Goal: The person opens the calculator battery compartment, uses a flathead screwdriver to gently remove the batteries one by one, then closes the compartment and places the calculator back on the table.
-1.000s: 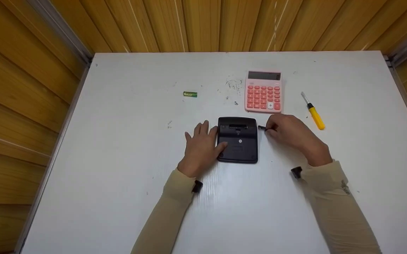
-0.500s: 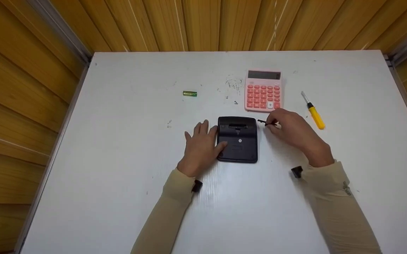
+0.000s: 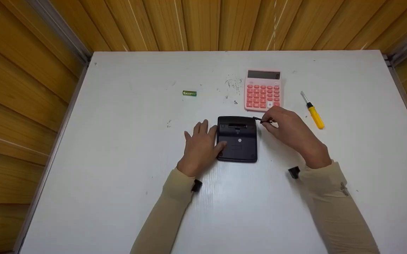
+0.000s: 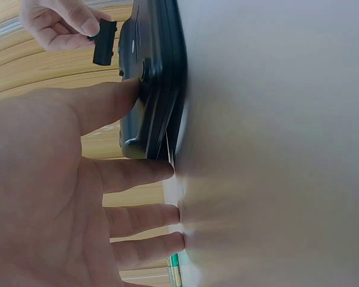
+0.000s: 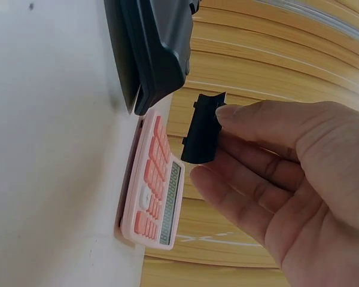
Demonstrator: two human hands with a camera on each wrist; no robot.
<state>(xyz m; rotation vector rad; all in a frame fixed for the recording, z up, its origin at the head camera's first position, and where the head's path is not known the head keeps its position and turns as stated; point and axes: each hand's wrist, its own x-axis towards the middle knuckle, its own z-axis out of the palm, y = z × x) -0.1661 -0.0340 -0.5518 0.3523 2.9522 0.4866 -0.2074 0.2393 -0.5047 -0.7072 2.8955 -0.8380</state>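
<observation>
Cover (image 5: 201,130) moved toward black device (image 3: 238,150), edges apart | hands: left (image 3: 199,151) spread, right (image 3: 289,129) pinching cover

A black device (image 3: 238,148) lies flat near the middle of the counter (image 3: 118,141), its thicker end toward the far edge; a dark slot opens there, with a pale dot below. The left grip (image 3: 199,150) touches its left side. The right grip (image 3: 288,130) pinches a small, curved, tabbed black cover (image 5: 202,128) aloft, near the device's far right corner.

Black device (image 3: 238,150), black cover (image 5: 201,133), pink calculator (image 3: 263,91), green battery (image 3: 189,93), wood-grained wall (image 3: 203,24)
</observation>
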